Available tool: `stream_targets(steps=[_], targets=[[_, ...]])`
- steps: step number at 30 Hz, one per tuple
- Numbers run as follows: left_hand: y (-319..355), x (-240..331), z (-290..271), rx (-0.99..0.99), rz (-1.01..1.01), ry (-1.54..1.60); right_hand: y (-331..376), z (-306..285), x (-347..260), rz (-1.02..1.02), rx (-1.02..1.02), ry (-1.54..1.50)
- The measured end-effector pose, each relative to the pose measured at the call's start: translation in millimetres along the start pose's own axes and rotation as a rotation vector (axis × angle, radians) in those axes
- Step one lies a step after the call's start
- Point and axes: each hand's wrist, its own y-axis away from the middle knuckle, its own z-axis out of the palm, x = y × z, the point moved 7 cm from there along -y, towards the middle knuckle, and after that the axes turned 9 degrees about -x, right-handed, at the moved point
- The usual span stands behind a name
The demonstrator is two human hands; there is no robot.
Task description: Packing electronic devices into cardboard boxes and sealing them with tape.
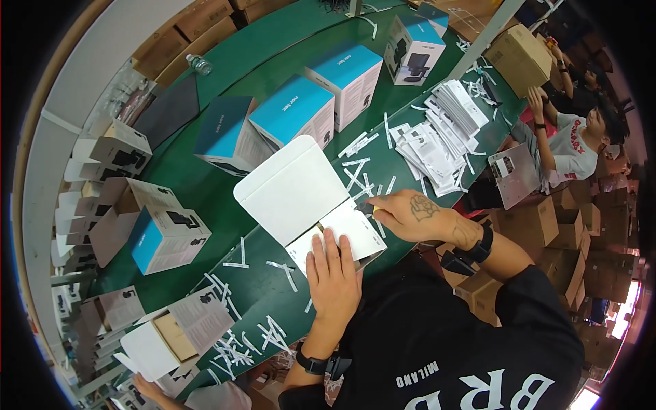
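An open white box [294, 191] sits on the green table in front of me, its lid flap folded back to the far left. My left hand [335, 283] lies flat over the box, fingers stretched out across the white card [352, 229] inside it. At the box's right corner, my right hand [417, 215] is closed around a small dark and yellow tool [367, 208]; its exact kind is mostly hidden by the fingers. Cut white paper strips [355, 174] lie on the table just beyond that corner.
Several blue and white product boxes [294, 109] stand along the far side. A pile of white leaflets [437, 143] lies to the right. At lower left, another person's hand [147, 388] is at an open box [147, 348]. Two people and stacked cartons [526, 229] are at right.
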Motion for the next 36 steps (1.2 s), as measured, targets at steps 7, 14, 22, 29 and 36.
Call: stream_targets(steps=[7, 14, 22, 29, 36], targets=[[-2.4, -1.1, -3.6, -0.002, -0.005, 0.028, 1.6, -10.8, -7.7, 0.009, -0.039, -0.044], [-0.7, -2.4, -1.7, 0.003, -0.010, 0.030, 2.7, -9.2, -5.6, 0.042, -0.037, -0.046], [-1.4, -5.2, -1.6, 0.004, -0.006, 0.054, 2.4, -12.9, -7.6, 0.131, -0.100, -0.104], [-3.4, -5.8, -1.6, -0.016, 0.004, 0.051, 0.1, -12.3, 1.5, 0.108, -0.090, -0.098], [-5.5, -2.1, -1.4, -0.036, 0.032, 0.071, -9.0, -8.6, 1.8, -0.052, -0.111, 0.088]])
